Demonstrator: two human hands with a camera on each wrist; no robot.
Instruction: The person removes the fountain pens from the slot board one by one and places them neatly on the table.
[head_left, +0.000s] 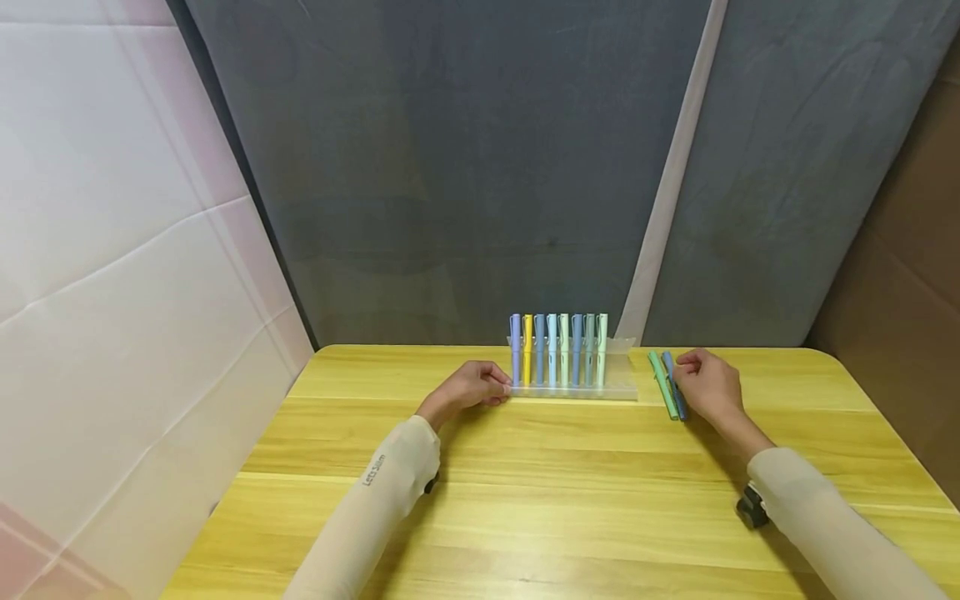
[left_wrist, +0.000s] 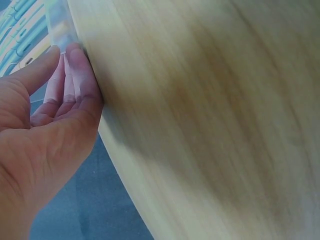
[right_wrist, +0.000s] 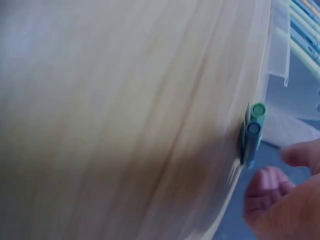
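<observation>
A clear plastic pen rack (head_left: 622,368) stands at the table's back edge with several capped pens upright in it, from a purple pen (head_left: 515,354) and a yellow pen (head_left: 528,354) to a pale green pen (head_left: 602,354). My left hand (head_left: 472,385) pinches the rack's front left corner between thumb and fingers. To the rack's right, a green pen (head_left: 663,387) and a blue pen (head_left: 679,403) lie side by side on the table. Close over the blue pen is my right hand (head_left: 708,387), its thumb and fingers loosely bent and apart in the right wrist view.
The wooden table (head_left: 570,500) ends just behind the rack, against a dark grey cloth backdrop (head_left: 465,167). A pale strip (head_left: 667,192) hangs down it. White cloth (head_left: 135,208) covers the left side, and a brown panel (head_left: 892,275) stands at the right.
</observation>
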